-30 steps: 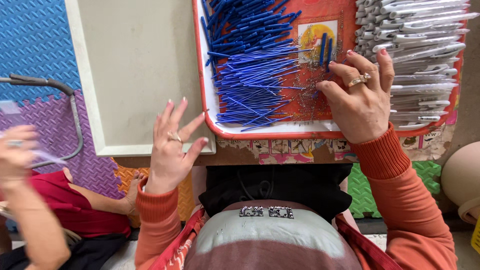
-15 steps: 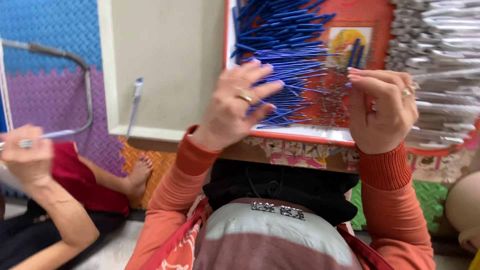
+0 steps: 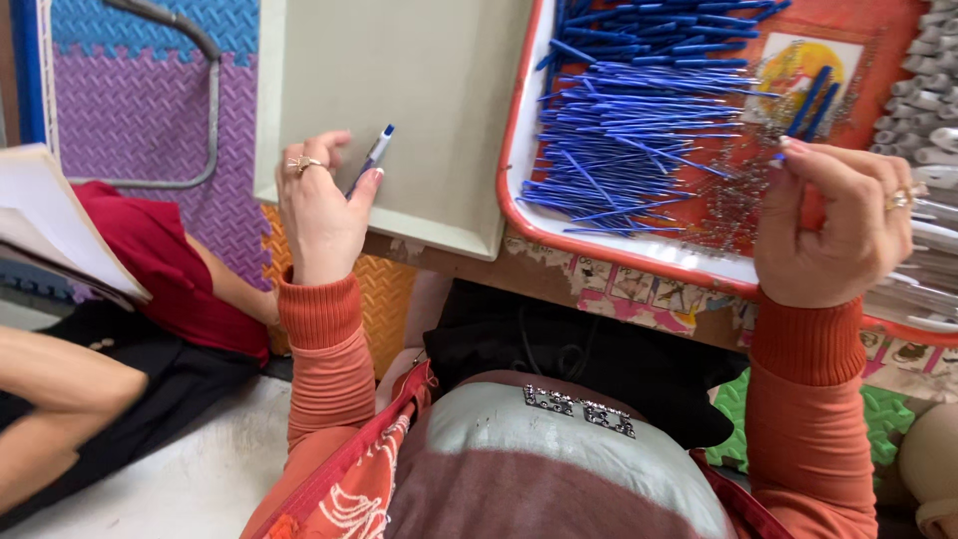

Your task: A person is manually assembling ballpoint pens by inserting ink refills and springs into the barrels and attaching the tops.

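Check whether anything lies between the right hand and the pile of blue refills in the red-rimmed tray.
Nothing visible does. The right hand hovers over the red-rimmed tray, just right of the blue refills. Only scattered small metal springs lie on the tray floor between them, low and loose.

Slim blue-tipped pen, tilted over the beige tray, seemingly assembled.

Red-rimmed metal tray: we see its top and right side cut off by the frame. Pale transparent pen barrels: cropped at the right edge. Small metal springs: too fine for us to count. Right hand: fingertip contents hidden.
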